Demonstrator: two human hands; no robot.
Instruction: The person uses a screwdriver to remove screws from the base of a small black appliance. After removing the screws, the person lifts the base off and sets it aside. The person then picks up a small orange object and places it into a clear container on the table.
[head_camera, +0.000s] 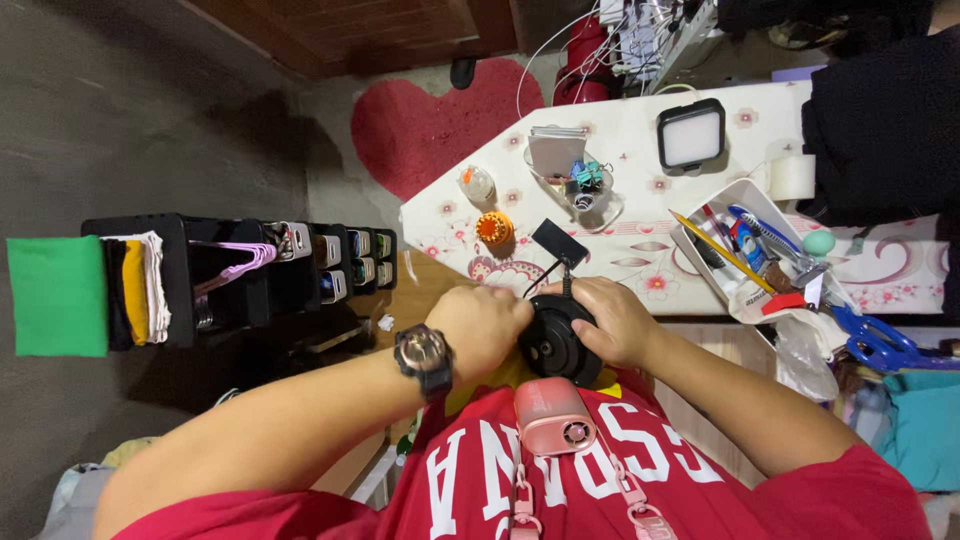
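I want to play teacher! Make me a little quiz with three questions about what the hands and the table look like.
1. True or false: both hands hold the round black device.
2. Which wrist wears the dark wristwatch: A) left, B) right?
3. Fill in: on the floor beyond the table lies a red rug shaped like a ____.

Key:
1. True. The left hand and the right hand both clasp it.
2. A.
3. Heart.
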